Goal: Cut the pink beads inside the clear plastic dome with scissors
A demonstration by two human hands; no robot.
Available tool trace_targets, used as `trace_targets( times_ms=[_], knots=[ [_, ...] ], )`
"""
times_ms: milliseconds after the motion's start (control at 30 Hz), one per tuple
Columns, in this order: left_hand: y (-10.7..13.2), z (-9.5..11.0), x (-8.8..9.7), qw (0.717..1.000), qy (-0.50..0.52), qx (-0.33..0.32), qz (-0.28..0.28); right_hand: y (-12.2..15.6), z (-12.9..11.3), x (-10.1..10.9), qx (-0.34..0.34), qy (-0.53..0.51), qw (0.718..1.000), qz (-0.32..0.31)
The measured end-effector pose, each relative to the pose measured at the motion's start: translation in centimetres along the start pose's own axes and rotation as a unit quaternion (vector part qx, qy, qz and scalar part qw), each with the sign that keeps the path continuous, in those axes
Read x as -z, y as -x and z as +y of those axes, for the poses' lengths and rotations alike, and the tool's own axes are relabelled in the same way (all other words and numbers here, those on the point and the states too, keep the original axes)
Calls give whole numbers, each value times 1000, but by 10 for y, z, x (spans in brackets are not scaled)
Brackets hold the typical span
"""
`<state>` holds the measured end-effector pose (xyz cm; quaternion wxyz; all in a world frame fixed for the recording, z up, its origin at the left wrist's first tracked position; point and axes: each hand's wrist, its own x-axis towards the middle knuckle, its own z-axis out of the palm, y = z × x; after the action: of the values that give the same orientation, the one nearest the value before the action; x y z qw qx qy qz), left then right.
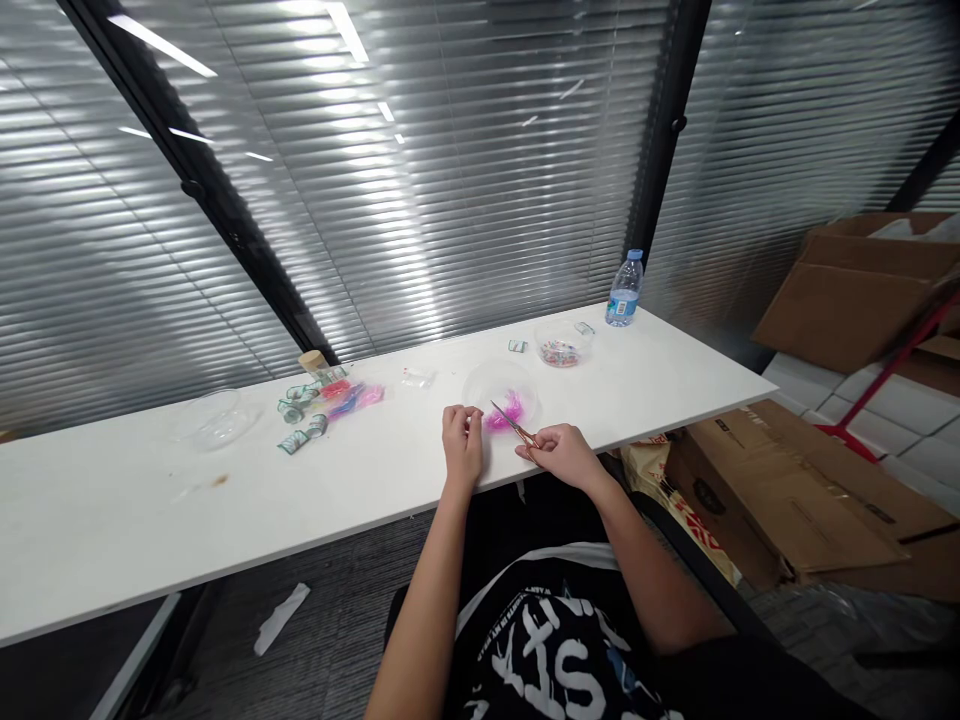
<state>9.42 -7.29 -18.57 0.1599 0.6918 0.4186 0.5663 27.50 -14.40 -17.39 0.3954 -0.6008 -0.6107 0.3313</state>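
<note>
In my right hand (561, 453) is a small pair of scissors (519, 429), my fingers at its copper-coloured handles. The blades point up and left over a clear round plastic lid or dish (480, 378). Bright pink-purple shredded strands (512, 410) lie in a loose clump on that dish, under the blades. My left hand (463, 445) rests at the dish's left edge with its fingers curled together. Whatever is between those fingertips, if anything, is too small to see.
A clear bowl (562, 350) of small colourful pieces stands behind, with a water bottle (623, 292) further right. Left lie colourful bags (352, 398), several green-and-white wrapped rolls (293, 441) and a clear lid (221, 425). Cardboard boxes (787, 490) sit on the floor right.
</note>
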Motion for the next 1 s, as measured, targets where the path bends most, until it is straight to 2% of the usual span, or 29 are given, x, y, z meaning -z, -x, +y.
trace_targets(
  times_ms=[367, 633, 1000],
  knots=[
    [0, 0, -1, 1000, 12, -3, -24, -1, 3, -11, 16, 25, 1000, -7],
    [0, -1, -2, 999, 11, 2, -31, 0, 0, -6, 3, 19, 1000, -14],
    [-1, -4, -2, 999, 8, -2, -39, 0, 3, -3, -18, -40, 998, -45]
  ],
)
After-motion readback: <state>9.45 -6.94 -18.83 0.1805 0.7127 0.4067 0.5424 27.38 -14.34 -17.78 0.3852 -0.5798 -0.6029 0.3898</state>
